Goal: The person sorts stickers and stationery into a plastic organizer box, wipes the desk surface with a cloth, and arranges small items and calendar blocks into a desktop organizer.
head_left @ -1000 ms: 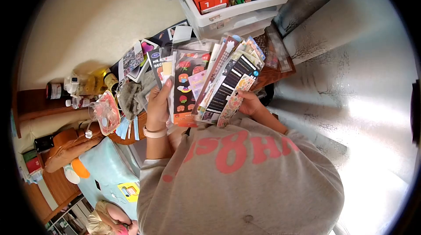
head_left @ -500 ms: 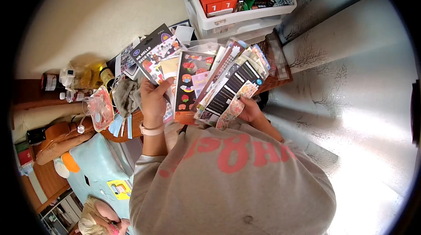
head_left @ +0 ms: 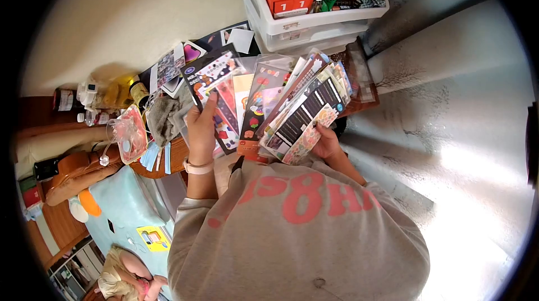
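My left hand (head_left: 202, 130) is closed on the left side of a fan of sticker sheets, its thumb over a black-backed sticker pack (head_left: 229, 132). My right hand (head_left: 327, 144) pinches the lower right of the fan, with its thumb on a floral sticker sheet (head_left: 306, 139). Beside that strip is a black sheet with white lines (head_left: 311, 111). Between the hands, a sticker sheet with strawberries and an orange lower edge (head_left: 252, 127) slants in a clear sleeve. Several more sheets overlap behind, partly hidden.
Behind the fan stands a white drawer organizer (head_left: 314, 25) with an orange calendar box (head_left: 289, 1). At left are a grey cloth (head_left: 163, 118), bottles (head_left: 137, 92) and a clear cup (head_left: 120, 131). Curtains (head_left: 438, 76) hang at right. Another person (head_left: 132, 273) sits at lower left.
The black-backed pack has shifted down and tilted in my left hand, showing more pink and red sheet beside it. The fan has moved slightly right in view; both hands keep hold.
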A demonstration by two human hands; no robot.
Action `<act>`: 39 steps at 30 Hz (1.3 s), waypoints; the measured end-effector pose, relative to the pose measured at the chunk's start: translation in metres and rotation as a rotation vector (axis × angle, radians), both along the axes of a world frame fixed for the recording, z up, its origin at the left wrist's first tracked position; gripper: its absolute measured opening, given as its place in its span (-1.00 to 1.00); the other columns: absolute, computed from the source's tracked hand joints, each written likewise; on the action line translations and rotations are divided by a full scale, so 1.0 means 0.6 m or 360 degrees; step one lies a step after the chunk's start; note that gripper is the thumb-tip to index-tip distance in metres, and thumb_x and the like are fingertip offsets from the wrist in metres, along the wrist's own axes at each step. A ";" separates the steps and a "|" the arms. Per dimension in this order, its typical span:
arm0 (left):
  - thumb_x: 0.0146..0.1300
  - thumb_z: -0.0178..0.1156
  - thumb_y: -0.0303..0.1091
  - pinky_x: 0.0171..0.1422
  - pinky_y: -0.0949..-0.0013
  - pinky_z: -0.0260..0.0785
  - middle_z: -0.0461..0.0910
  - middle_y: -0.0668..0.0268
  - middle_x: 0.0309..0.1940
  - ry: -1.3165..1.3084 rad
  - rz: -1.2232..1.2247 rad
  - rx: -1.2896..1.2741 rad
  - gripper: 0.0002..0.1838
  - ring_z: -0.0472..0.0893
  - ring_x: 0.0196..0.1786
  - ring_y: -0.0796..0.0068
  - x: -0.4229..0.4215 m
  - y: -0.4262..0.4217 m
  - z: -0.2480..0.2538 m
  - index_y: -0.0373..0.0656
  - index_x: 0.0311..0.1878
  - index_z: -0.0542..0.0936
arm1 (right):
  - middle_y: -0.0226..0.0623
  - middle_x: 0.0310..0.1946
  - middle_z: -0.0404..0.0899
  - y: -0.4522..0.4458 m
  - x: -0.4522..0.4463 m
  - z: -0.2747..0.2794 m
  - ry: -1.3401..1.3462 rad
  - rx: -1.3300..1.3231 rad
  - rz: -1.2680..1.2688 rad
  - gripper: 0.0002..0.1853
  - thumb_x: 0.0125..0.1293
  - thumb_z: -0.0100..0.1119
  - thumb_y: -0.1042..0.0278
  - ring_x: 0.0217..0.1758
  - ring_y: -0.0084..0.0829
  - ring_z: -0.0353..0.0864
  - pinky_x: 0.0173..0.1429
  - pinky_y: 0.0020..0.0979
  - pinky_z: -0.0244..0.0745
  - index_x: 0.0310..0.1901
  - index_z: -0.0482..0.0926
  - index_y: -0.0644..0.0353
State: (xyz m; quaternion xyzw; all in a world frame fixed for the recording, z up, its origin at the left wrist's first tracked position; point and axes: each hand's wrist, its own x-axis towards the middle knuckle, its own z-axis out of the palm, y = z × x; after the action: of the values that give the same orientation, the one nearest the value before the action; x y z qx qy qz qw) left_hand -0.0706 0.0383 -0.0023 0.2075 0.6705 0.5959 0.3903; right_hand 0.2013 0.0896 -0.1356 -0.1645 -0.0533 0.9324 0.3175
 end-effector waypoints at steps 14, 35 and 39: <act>0.01 0.21 -0.56 -0.14 0.48 0.40 0.57 0.28 -0.28 -0.0489 -0.0676 0.0053 -0.64 0.57 -0.27 0.50 0.040 -0.008 -0.042 -0.30 -0.06 0.45 | -0.16 0.07 0.39 0.009 0.008 -0.005 0.0179 0.0131 0.0063 -0.54 0.22 0.00 0.36 0.13 -0.21 0.38 0.23 -0.14 0.23 0.15 0.26 0.27; 0.09 0.18 -0.39 -0.17 0.47 0.43 0.55 0.24 -0.21 -0.0887 -0.0617 -0.0146 -0.64 0.56 -0.23 0.49 0.058 -0.008 -0.081 -0.29 -0.03 0.45 | -0.08 0.02 0.45 0.002 0.000 0.008 0.0542 -0.0005 0.0115 -0.52 0.10 0.06 0.48 0.09 -0.15 0.44 0.21 -0.08 0.27 0.11 0.32 0.30; 0.03 0.25 -0.42 -0.27 0.58 0.34 0.55 0.35 -0.25 -0.0707 -0.0707 0.0012 -0.63 0.50 -0.28 0.67 0.068 -0.006 -0.091 -0.27 -0.06 0.46 | -0.09 0.02 0.44 0.003 -0.008 0.027 0.0584 0.0103 0.0139 -0.51 0.13 0.07 0.45 0.09 -0.14 0.44 0.22 -0.06 0.24 0.13 0.30 0.30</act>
State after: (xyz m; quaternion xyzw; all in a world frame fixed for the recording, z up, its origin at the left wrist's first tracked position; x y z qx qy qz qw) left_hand -0.0301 0.0347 -0.0570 0.2151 0.5049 0.5293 0.6471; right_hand 0.1963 0.0913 -0.1195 0.0209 -0.0317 0.9574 0.2864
